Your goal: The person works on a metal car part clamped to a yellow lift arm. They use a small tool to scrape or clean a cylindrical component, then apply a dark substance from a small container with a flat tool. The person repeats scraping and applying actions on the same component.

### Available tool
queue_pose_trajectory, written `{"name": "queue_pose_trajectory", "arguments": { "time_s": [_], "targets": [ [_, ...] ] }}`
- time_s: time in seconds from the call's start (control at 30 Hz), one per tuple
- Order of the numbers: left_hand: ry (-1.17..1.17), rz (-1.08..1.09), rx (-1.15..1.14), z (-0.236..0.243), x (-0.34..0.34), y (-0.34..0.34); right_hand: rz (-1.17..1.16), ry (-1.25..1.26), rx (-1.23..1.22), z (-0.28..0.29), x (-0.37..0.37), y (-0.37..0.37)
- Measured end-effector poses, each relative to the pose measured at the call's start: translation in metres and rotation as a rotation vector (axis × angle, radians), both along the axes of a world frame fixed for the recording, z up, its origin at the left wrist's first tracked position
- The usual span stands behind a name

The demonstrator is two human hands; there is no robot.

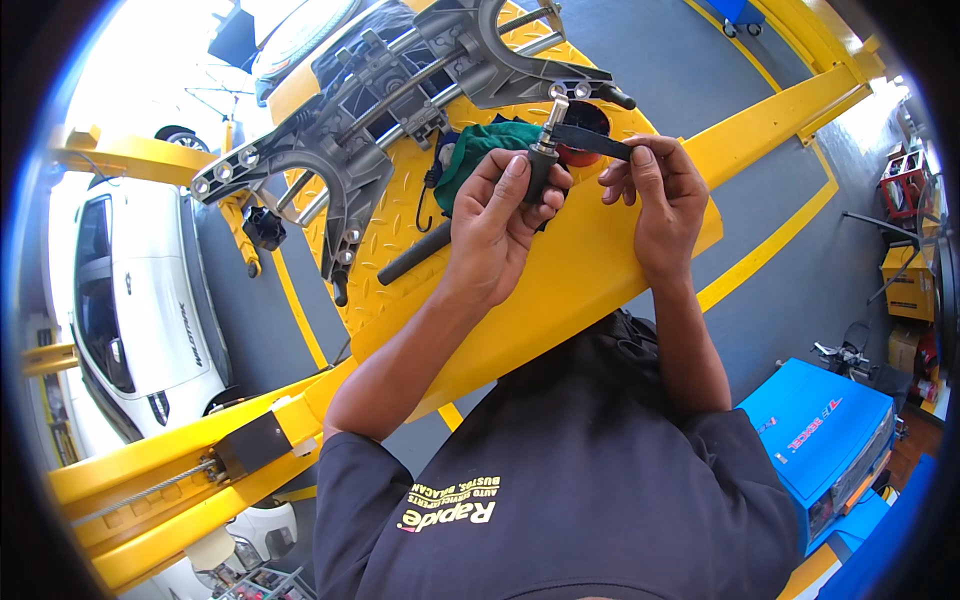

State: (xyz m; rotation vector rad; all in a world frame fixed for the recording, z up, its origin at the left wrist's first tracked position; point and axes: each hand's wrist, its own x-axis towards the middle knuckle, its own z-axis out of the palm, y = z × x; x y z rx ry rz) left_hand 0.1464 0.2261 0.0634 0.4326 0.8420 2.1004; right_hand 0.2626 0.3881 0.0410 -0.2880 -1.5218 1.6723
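Observation:
My left hand [490,222] is closed round the dark grip of a small tool [541,168] with a bare metal shaft, held upright with its tip away from me. Between the thumb and fingers of my right hand [665,205] is pinched the near end of a flat black strip [592,139]. The strip's other end reaches the metal shaft; whether it touches or passes behind cannot be told. Beyond my left hand lies a green cloth [478,152]. A dark round container with a red side [580,157] sits just behind the strip.
A grey metal wheel clamp [395,85] with curved arms rests across the yellow tread plate [385,225] ahead. A black bar [415,255] lies beside my left wrist. Yellow lift beams [560,290] cross below my hands. A white vehicle [150,290] stands left; a blue cabinet [815,415] stands right.

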Motion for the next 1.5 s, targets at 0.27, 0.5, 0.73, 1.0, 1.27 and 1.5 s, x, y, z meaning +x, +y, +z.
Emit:
{"name": "queue_pose_trajectory", "arguments": {
  "time_s": [0.27, 0.5, 0.73, 1.0, 1.27, 1.5],
  "targets": [
    [-0.031, -0.076, 0.003, 0.003, 0.001, -0.002, 0.049, 0.000, -0.011, 0.004, 0.000, -0.003],
    [-0.131, -0.158, 0.005, 0.003, 0.001, -0.004, 0.022, 0.006, -0.012, 0.002, 0.001, 0.000],
    [-0.218, -0.266, 0.069, 0.000, 0.001, -0.005, 0.047, 0.000, 0.016, 0.003, -0.001, -0.001],
    [-0.278, -0.317, 0.068, 0.003, 0.004, -0.005, 0.076, -0.002, 0.012, -0.002, -0.001, 0.002],
    [-0.398, -0.458, 0.134, 0.004, 0.004, -0.006, 0.150, -0.032, -0.019, -0.004, -0.001, 0.004],
    [-0.556, -0.498, 0.238, -0.001, 0.000, -0.004, 0.141, 0.095, -0.194, -0.007, 0.005, 0.009]
  ]
}}
